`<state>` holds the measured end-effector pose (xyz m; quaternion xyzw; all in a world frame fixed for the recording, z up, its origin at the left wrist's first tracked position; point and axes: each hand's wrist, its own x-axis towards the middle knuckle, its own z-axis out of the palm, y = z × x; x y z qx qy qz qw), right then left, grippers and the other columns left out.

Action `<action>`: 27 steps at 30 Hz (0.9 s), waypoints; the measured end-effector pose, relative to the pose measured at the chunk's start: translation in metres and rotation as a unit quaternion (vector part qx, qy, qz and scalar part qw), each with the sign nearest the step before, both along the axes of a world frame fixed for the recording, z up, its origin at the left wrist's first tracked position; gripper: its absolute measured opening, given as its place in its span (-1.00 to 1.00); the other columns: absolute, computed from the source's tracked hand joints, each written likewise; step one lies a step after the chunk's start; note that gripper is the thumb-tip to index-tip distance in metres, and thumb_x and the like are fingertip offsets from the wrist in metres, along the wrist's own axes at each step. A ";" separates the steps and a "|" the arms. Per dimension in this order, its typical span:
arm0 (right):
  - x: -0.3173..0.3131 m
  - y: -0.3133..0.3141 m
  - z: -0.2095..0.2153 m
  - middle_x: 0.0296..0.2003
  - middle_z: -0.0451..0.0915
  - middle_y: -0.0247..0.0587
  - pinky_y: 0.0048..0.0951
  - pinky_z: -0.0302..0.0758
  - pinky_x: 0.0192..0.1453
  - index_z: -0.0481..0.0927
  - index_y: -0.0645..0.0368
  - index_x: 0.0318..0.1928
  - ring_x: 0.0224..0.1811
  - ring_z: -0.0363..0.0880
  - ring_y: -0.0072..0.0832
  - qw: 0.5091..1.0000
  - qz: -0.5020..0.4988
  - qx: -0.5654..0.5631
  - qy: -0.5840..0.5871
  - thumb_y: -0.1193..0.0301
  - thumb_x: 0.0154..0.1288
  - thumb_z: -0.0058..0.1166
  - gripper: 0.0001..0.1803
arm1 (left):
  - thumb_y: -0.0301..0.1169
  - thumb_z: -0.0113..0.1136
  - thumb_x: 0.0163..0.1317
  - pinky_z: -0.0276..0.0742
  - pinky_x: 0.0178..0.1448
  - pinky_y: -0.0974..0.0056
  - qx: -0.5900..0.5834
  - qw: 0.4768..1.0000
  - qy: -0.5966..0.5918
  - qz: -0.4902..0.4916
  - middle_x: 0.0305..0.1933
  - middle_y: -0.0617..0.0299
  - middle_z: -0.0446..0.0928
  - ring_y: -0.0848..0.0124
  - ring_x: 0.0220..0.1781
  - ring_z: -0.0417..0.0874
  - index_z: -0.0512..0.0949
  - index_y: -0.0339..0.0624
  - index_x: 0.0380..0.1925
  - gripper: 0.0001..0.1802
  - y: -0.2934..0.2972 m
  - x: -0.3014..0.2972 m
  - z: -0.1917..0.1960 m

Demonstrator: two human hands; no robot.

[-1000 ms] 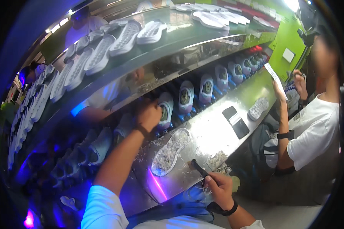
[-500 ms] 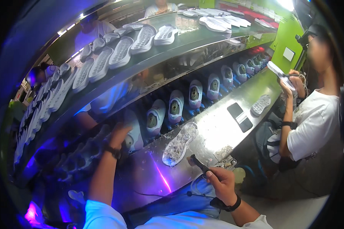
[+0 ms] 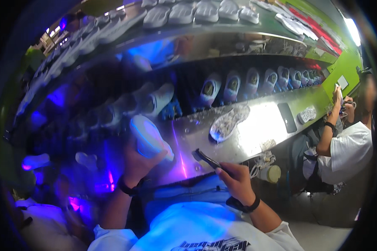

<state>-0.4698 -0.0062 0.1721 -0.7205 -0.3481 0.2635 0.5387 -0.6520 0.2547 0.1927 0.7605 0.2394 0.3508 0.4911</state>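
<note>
Bare metal counter (image 3: 259,125) lies between sole (image 3: 229,122) and phone (image 3: 287,117).

A bench (image 3: 255,138) runs from near left to far right, with a row of shoes (image 3: 238,85) standing on a shelf behind it. On the bench lie a sole (image 3: 229,122) at the centre and a flat pad (image 3: 287,117) to its right. Nearest, the left hand (image 3: 136,161) holds a shoe (image 3: 148,138) left of the brush (image 3: 209,160) in the right hand (image 3: 236,180); another person (image 3: 347,142) sits far right.

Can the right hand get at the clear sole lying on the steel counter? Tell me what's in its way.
Probably yes: nothing lies between the right hand and the clear sole on the counter, but the hand already holds a brush.
</note>
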 end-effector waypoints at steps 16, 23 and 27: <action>-0.047 0.067 -0.046 -0.55 0.56 -0.28 -0.40 0.42 -0.36 0.74 0.37 -0.11 -0.48 0.45 -0.61 0.989 0.103 -0.087 0.068 0.27 0.56 0.20 -0.66 | -0.44 0.56 -0.02 0.12 0.65 -0.34 0.302 0.934 0.181 0.067 0.30 -0.06 0.51 -0.13 0.44 0.49 0.39 -0.16 0.31 -0.16 -0.098 -0.097 -0.046; -0.065 0.050 -0.060 -0.55 0.59 -0.26 -0.41 0.39 -0.39 0.75 0.38 -0.02 -0.48 0.44 -0.61 0.983 0.119 -0.072 0.118 0.28 0.55 0.23 -0.67 | -0.32 0.45 0.14 0.16 0.63 -0.34 0.291 0.941 0.144 0.100 0.21 0.02 0.62 -0.05 0.38 0.57 0.58 -0.18 0.16 -0.44 -0.101 -0.096 -0.059; -0.067 0.036 -0.057 -0.53 0.60 -0.21 -0.35 0.36 -0.40 0.76 0.35 -0.02 -0.49 0.41 -0.55 0.982 0.140 -0.028 0.124 0.31 0.54 0.24 -0.70 | -0.38 0.51 0.09 0.14 0.65 -0.34 0.305 0.934 0.165 0.085 0.21 -0.02 0.57 -0.06 0.38 0.56 0.51 -0.18 0.19 -0.37 -0.100 -0.099 -0.061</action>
